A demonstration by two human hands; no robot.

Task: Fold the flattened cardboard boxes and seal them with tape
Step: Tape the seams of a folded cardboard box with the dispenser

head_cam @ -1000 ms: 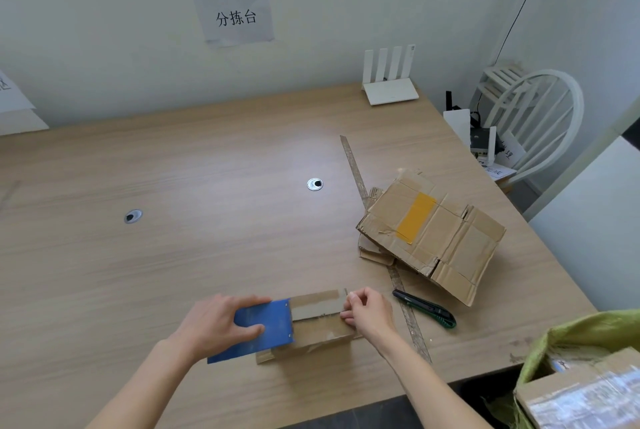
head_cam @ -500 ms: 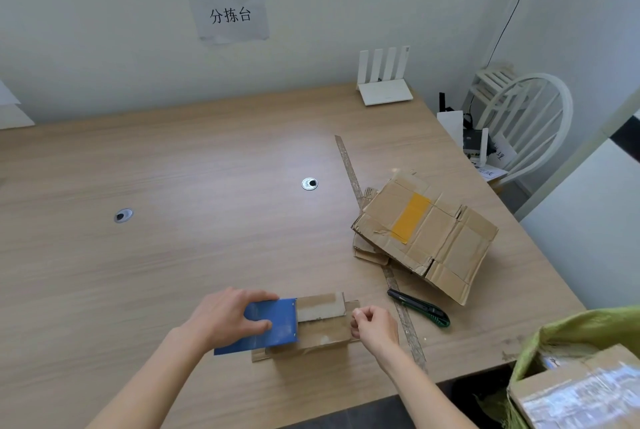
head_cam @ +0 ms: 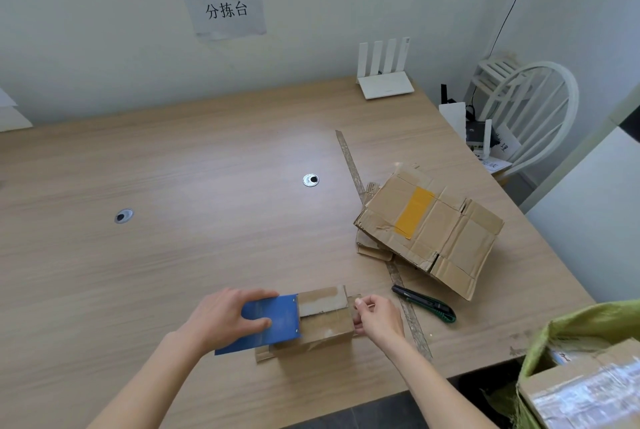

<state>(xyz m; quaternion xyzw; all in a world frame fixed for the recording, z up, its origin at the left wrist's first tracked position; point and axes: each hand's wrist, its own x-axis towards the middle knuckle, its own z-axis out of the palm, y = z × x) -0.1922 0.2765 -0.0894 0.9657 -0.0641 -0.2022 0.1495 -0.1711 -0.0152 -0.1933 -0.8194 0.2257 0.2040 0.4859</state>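
Observation:
A small folded cardboard box (head_cam: 323,323) stands near the front edge of the wooden table (head_cam: 173,255). My left hand (head_cam: 225,319) grips a blue tape dispenser (head_cam: 268,323) that lies on the box's left part. Clear tape runs across the box top toward the right end. My right hand (head_cam: 377,319) pinches the tape end at the box's right side. A stack of flattened cardboard boxes (head_cam: 429,231) with a yellow tape patch lies to the right.
A green-and-black utility knife (head_cam: 426,304) lies on a long ruler (head_cam: 377,234) right of the box. A white router (head_cam: 384,82) stands at the back. A white chair (head_cam: 526,110) and a green sack with a taped parcel (head_cam: 585,383) are off the table's right side.
My right hand slid from the box top down to its right end, drawing the tape over. The left hand and dispenser stayed in place. The view shifted slightly.

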